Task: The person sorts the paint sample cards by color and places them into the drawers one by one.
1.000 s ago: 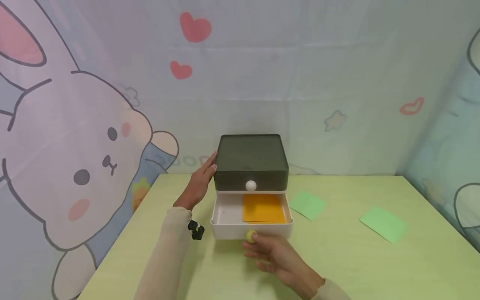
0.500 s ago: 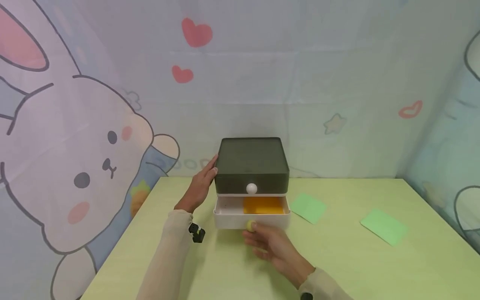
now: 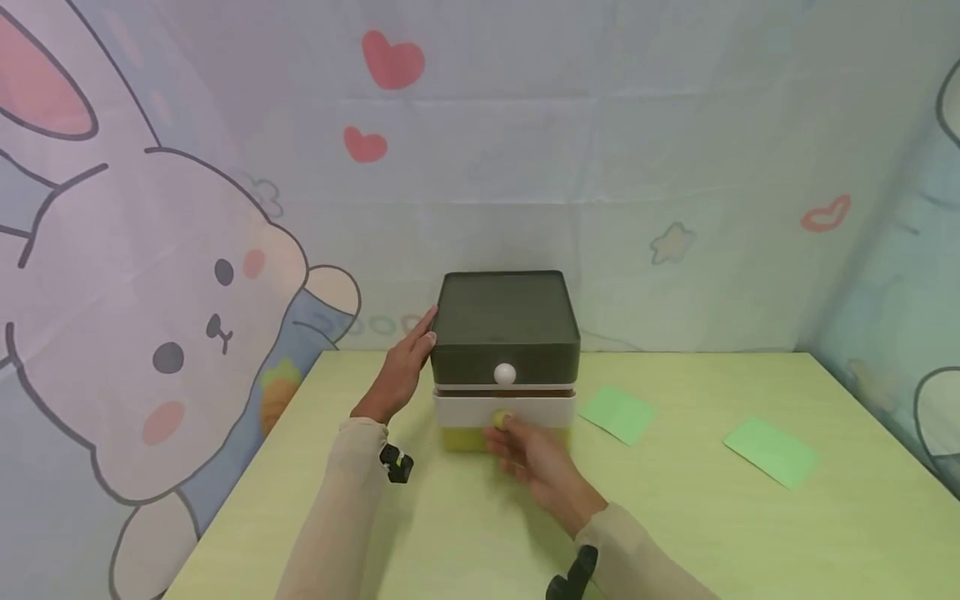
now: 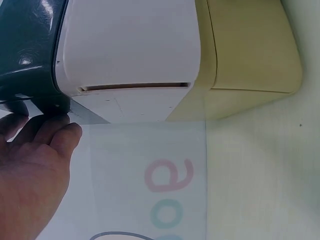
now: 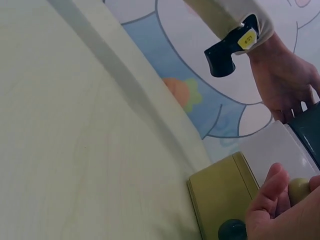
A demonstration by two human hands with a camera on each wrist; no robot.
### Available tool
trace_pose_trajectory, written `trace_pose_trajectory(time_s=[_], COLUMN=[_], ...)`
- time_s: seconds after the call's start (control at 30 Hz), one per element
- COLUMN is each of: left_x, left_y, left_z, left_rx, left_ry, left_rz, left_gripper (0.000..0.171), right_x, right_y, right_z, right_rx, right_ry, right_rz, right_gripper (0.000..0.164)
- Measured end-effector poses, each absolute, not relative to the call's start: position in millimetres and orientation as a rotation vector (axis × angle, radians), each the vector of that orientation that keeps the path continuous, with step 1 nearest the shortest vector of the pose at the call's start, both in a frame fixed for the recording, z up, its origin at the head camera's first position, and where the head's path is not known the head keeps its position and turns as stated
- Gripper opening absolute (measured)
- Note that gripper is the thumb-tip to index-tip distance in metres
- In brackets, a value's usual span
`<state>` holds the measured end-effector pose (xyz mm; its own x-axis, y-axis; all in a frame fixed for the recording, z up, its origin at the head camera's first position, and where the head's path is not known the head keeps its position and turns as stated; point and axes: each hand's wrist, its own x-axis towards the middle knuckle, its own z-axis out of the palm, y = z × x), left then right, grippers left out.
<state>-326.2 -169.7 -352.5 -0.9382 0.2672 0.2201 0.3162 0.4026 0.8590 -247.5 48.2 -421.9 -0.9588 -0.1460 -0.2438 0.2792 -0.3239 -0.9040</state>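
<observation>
A small drawer unit stands on the table, its dark green top section [image 3: 506, 308] bearing a white knob [image 3: 505, 374]. Below it, the white middle drawer [image 3: 465, 411] is nearly pushed in, with a thin dark gap along its upper edge. My right hand [image 3: 546, 467] pinches that drawer's yellow-green knob [image 3: 502, 419] between thumb and fingers. Against the left side of the top section my left hand [image 3: 399, 373] rests with extended fingers. Under the white drawer sits a yellow-green bottom drawer [image 3: 461, 439], whose dark green knob [image 5: 232, 230] shows in the right wrist view.
Two light green paper sheets lie right of the unit, a nearer sheet [image 3: 617, 414] and a farther sheet [image 3: 771, 452]. A printed cloth [image 3: 480, 167] with a bunny and hearts hangs behind the pale green table [image 3: 675, 533].
My right hand has pushed the white drawer inward by its knob, from well out to nearly flush. The orange sheets inside are now hidden. My left hand has stayed against the unit.
</observation>
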Motion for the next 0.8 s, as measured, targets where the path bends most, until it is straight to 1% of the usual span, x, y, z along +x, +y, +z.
trace_pose_trajectory(time_s=[0.3, 0.53, 0.73, 0.8], left_x=[-326.4, -326.8, -328.5, -328.5], left_y=[-170.1, -172.9, -170.7, -169.8], left_z=[-352.7, -354.0, -353.9, -353.6], left_rx=[-0.523, -0.516, -0.534, -0.527], left_ry=[-2.599, -2.598, -2.594, -2.593], left_rz=[-1.608, -1.624, -1.638, -1.642], left_gripper=[0.055, 0.055, 0.055, 0.055], right_x=[-255.8, -259.0, -255.0, -254.4], right_y=[48.8, 51.8, 58.1, 59.6], right_z=[-424.2, -430.5, -439.8, -444.0], right_rx=[0.131, 0.047, 0.155, 0.197], right_ry=[1.690, 1.843, 1.978, 2.018], right_rz=[-2.361, -2.284, -2.259, -2.255], right_gripper=[0.019, 0.024, 0.023, 0.025])
